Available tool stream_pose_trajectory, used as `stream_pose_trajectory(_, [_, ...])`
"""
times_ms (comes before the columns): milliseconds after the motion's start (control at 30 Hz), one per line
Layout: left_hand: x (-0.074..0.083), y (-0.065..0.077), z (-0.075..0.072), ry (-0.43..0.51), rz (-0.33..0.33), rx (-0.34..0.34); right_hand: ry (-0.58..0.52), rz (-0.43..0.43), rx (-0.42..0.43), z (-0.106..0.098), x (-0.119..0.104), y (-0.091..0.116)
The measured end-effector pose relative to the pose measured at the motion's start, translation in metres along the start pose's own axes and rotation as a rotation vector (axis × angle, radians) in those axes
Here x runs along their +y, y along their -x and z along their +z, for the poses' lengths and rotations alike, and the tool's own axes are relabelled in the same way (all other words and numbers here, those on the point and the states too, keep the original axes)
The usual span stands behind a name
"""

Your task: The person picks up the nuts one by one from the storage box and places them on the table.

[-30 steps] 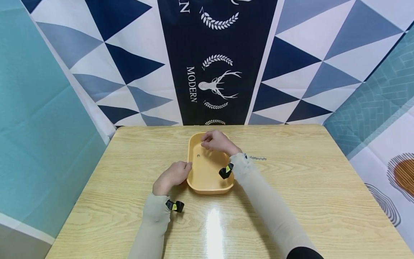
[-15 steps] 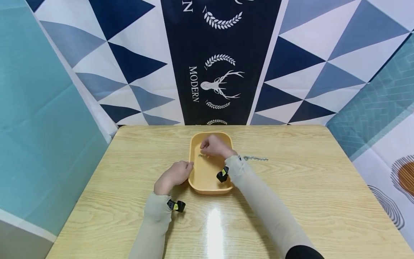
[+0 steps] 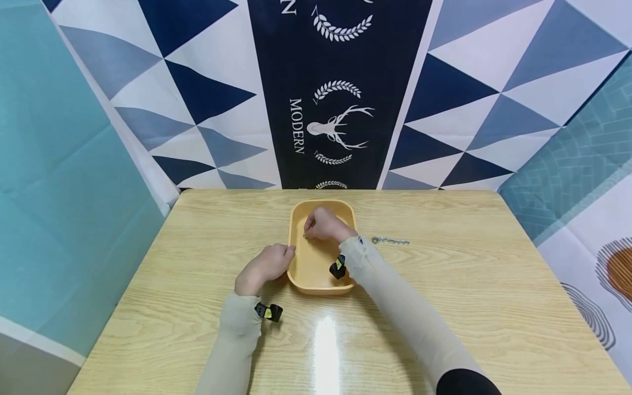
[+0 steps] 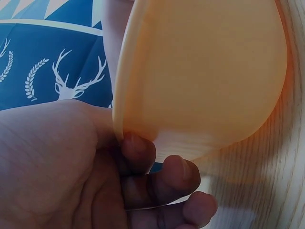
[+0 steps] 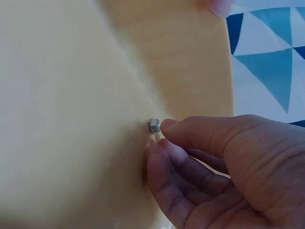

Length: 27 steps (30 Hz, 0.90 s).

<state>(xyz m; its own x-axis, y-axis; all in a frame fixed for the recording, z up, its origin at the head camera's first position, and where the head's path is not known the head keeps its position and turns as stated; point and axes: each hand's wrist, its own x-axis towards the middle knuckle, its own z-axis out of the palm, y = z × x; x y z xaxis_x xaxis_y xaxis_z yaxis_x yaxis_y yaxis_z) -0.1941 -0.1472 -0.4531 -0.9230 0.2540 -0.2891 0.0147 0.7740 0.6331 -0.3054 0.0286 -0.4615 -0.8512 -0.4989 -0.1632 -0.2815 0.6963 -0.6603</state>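
Observation:
A yellow-orange plastic tray (image 3: 316, 270) with raised walls sits on the table. My left hand (image 3: 269, 263) grips its left rim. In the left wrist view, the left fingers (image 4: 178, 174) curl against the outside of the tray wall (image 4: 205, 71). My right hand (image 3: 323, 224) reaches into the tray. In the right wrist view, a small metal hex nut (image 5: 154, 125) lies on the tray floor near the wall. The right thumb's tip is right beside the nut, with the bent fingers just below it and a small gap between.
A line of several small metal pieces (image 3: 390, 241), looking like nuts, lies on the wooden table (image 3: 444, 285) to the right of the tray. A patterned cloth wall (image 3: 336, 109) stands behind the table's far edge. My right forearm passes over the tray's right wall.
My right hand has come down and toward the front left inside the tray, its fingertips now at the nut. My left hand keeps its grip on the rim.

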Motion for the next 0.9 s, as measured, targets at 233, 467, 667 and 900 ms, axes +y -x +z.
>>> stream_pose_trajectory(233, [0.0020,0.0005,-0.0018,0.004,-0.011,-0.004,0.029,0.004,-0.003,0.0023,-0.0002,-0.0012])
stream_pose_trajectory(467, [0.0021,-0.0001,-0.0023,-0.003,-0.010,0.001,0.076,-0.001,0.012,0.0042,-0.0021,-0.0016])
stream_pose_trajectory(667, [0.0021,-0.0001,-0.0025,-0.014,0.006,0.012,0.100,0.006,0.024,0.0060,-0.0045,-0.0013])
stream_pose_trajectory(900, [0.0029,0.0004,-0.0011,-0.042,0.005,0.022,0.104,-0.003,0.013,0.0075,-0.0019,-0.0005])
